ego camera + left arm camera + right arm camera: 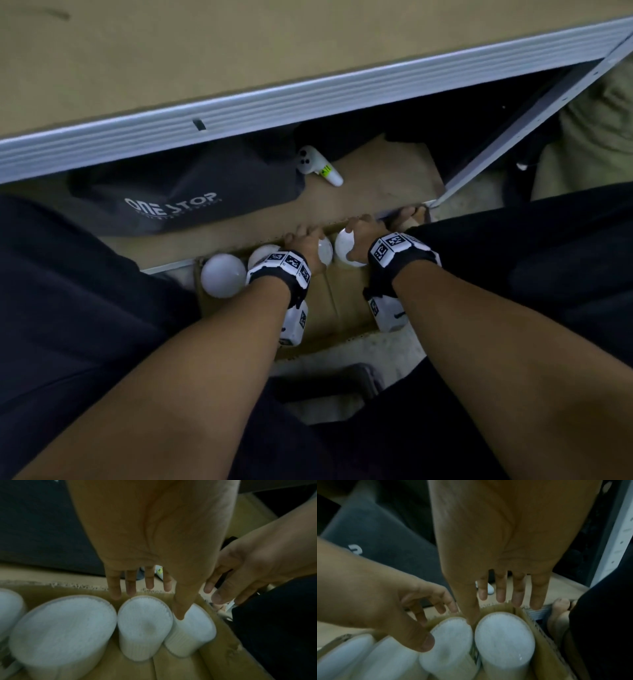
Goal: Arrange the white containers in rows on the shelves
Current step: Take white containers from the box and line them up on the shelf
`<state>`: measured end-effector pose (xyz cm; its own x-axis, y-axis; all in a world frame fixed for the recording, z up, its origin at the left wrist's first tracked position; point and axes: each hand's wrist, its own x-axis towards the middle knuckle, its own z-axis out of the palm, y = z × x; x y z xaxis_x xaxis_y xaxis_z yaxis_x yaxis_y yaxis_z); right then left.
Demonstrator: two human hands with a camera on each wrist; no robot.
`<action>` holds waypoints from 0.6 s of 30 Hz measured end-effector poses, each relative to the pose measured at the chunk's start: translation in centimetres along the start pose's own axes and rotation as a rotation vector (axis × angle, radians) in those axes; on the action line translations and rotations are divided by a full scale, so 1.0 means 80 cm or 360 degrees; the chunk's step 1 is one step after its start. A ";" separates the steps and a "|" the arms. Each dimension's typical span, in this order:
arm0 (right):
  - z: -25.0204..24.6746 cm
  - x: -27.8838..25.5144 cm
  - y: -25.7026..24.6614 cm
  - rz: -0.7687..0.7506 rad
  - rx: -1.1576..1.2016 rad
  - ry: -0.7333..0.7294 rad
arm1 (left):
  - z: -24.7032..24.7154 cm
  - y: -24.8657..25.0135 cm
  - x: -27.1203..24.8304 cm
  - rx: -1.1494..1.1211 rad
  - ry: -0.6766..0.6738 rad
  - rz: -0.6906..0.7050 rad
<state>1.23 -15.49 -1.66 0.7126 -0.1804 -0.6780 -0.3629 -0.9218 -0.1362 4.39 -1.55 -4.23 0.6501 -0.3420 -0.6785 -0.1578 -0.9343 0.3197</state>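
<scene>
I'd call this a stockroom or shop back room: metal shelving point(308, 99) with brown boards, a cardboard box point(329, 308) of white containers point(223, 275) on bare floor, a dark printed bag point(178, 195).

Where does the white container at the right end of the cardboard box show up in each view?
Head: rightmost container sits at centre, partly under the right hand.
Left wrist: it is lower right of centre, against the box wall.
Right wrist: it is lower centre-right.
Shared landmark: the cardboard box with its ragged far edge.
</scene>
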 end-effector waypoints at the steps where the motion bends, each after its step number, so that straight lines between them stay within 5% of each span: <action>1: 0.008 0.006 0.002 0.0017 -0.0029 -0.0043 | 0.006 -0.002 0.005 -0.0004 0.0004 -0.0015; 18: 0.065 0.053 -0.002 0.0055 -0.0376 0.0102 | 0.068 -0.019 0.048 0.0224 0.0376 0.0022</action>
<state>1.17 -14.34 -8.27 0.7415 -0.2276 -0.6311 -0.2426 -0.9680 0.0641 3.04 -2.02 -10.91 0.8001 -0.3373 -0.4961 -0.2590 -0.9401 0.2214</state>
